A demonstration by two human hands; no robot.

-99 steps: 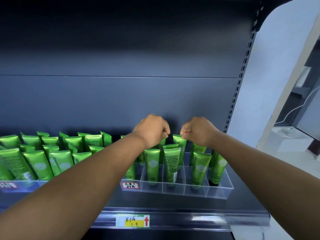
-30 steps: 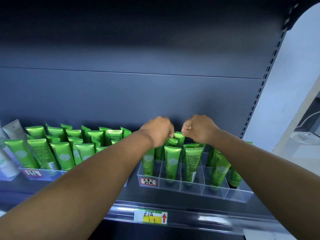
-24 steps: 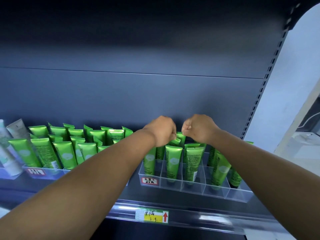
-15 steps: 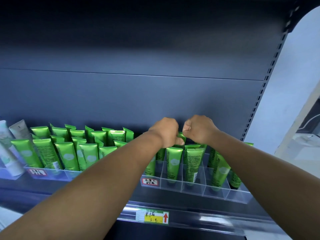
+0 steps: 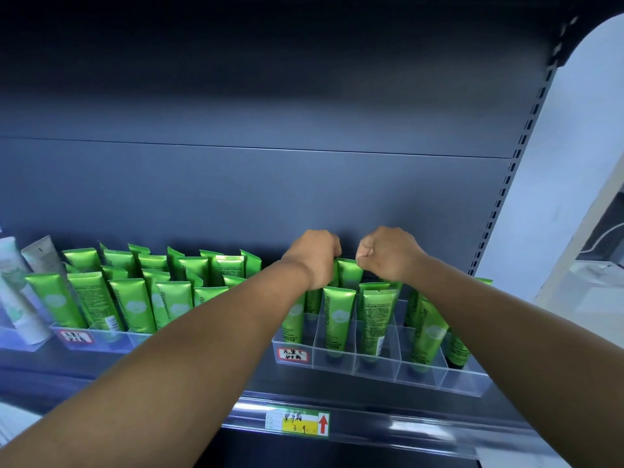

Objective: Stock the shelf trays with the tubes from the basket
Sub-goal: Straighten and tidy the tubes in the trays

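Note:
Green tubes stand upright in a clear divided tray on the right of the shelf. My left hand and my right hand are both reaching to the tray's back row, fingers curled shut. Between them stands one green tube. My left fingers pinch its crimped top edge from the left, and my right knuckles close on its upper right corner. A second clear tray to the left is packed with several more green tubes. The basket is out of view.
White tubes lean at the far left. A yellow price label sits on the shelf's front rail. The dark back panel is close behind my hands. A slotted upright bounds the shelf on the right.
Both hands have stayed at the back row of the right tray, shifting slightly among the tube tops. My head has turned a little, which brought the left tray and white tubes into view.

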